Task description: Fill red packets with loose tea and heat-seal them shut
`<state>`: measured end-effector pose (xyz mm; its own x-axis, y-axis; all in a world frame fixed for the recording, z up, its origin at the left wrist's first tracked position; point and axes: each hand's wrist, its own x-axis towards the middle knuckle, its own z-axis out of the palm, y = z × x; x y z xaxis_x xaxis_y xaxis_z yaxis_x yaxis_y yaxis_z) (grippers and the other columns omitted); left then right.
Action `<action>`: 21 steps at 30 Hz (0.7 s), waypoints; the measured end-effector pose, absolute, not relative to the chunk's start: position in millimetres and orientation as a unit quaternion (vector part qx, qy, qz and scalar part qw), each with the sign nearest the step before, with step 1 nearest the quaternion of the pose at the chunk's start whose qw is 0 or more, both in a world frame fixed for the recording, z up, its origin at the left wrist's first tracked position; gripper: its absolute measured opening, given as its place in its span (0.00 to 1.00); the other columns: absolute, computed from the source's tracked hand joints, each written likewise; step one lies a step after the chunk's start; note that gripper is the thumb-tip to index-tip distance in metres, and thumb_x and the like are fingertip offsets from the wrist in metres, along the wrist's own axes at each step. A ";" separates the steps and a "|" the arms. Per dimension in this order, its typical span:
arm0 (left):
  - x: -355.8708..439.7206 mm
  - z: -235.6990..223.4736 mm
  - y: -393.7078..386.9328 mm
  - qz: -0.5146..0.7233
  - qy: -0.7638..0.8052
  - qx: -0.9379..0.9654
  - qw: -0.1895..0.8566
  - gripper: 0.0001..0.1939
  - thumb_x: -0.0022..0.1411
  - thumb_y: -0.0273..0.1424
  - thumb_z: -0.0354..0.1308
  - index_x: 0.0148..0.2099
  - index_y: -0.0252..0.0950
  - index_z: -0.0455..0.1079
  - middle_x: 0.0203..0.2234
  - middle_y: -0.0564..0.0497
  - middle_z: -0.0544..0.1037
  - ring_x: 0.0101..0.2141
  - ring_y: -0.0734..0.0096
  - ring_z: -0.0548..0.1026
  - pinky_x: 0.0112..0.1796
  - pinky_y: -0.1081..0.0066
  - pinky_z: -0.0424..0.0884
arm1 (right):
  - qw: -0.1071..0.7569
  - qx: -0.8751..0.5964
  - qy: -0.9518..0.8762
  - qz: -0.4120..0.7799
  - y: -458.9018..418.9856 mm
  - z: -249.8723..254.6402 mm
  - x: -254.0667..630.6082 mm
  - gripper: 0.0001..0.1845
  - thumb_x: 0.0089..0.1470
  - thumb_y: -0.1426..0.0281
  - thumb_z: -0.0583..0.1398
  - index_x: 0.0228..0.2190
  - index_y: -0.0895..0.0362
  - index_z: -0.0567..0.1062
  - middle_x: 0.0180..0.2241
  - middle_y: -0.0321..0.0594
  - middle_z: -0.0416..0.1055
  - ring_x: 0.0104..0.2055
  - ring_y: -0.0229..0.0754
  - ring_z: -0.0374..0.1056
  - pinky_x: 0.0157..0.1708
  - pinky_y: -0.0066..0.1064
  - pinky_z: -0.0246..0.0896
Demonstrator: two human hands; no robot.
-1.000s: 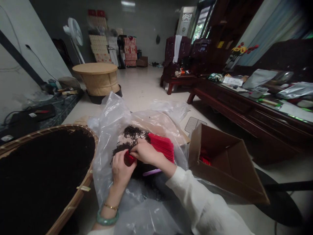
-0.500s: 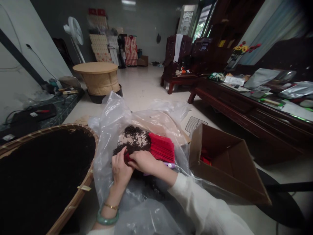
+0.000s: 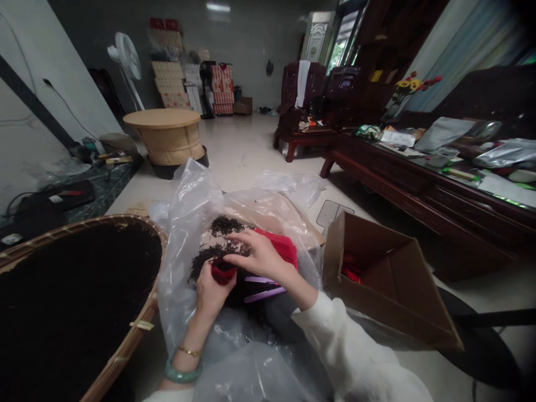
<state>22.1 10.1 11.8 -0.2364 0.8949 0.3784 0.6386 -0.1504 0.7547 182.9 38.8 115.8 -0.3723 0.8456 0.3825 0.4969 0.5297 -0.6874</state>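
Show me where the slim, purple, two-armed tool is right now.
The purple tool lies at lower centre of the head view, just below the right hand in the picture, and to the right of the small red pouch in the left hand.

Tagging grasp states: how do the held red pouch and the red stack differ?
The pouch is gripped in the left hand; the stack lies to its right, partly behind the right hand.
The pouch looks open at the top; the stack is flat and packed close.
The pouch is single; the stack has many layers.
Both are red.
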 end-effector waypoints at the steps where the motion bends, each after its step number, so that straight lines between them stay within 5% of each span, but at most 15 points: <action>1: 22.4 10.8 10.3 0.457 0.632 0.612 0.131 0.24 0.45 0.40 0.65 0.44 0.37 0.67 0.34 0.45 0.78 0.37 0.54 0.79 0.38 0.59 0.76 | 0.343 -0.421 -0.808 0.227 39.7 115.7 178.8 0.26 0.50 0.60 0.68 0.50 0.53 0.75 0.44 0.44 0.74 0.44 0.44 0.71 0.43 0.33 0.65; 5: 22.6 4.6 11.7 0.424 0.648 0.623 0.113 0.23 0.44 0.37 0.64 0.43 0.38 0.64 0.34 0.46 0.76 0.38 0.52 0.78 0.39 0.56 0.75 | 0.274 -0.371 -0.851 0.252 44.4 111.7 164.3 0.10 0.55 0.67 0.64 0.41 0.53 0.81 0.40 0.41 0.78 0.43 0.43 0.73 0.46 0.32 0.64; 8: 23.6 2.0 12.0 0.412 0.671 0.604 0.121 0.25 0.44 0.38 0.65 0.45 0.38 0.64 0.35 0.45 0.77 0.39 0.51 0.78 0.39 0.55 0.75 | 0.347 -0.390 -0.798 0.301 51.4 105.9 166.1 0.07 0.56 0.74 0.62 0.33 0.55 0.82 0.34 0.38 0.80 0.37 0.40 0.74 0.42 0.28 0.65; 13: 27.0 1.9 10.9 0.444 0.661 0.589 0.138 0.29 0.46 0.41 0.65 0.49 0.37 0.62 0.37 0.44 0.78 0.37 0.52 0.79 0.38 0.55 0.76 | 0.466 -0.465 -0.703 0.270 50.2 102.4 184.4 0.08 0.56 0.75 0.60 0.35 0.57 0.80 0.35 0.40 0.79 0.35 0.40 0.73 0.36 0.29 0.66; 21: 30.9 -3.8 8.6 0.446 0.641 0.615 0.110 0.29 0.44 0.38 0.65 0.48 0.37 0.63 0.37 0.41 0.79 0.39 0.48 0.79 0.37 0.56 0.76 | 0.285 -0.413 -0.846 0.181 30.7 98.8 177.3 0.08 0.57 0.72 0.63 0.40 0.54 0.79 0.38 0.42 0.72 0.43 0.43 0.65 0.42 0.33 0.62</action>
<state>30.9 8.6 -3.8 -0.2186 0.8866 0.4076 0.6904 -0.1547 0.7067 177.3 30.7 98.8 -0.4962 0.8018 0.3330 0.5961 0.5935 -0.5409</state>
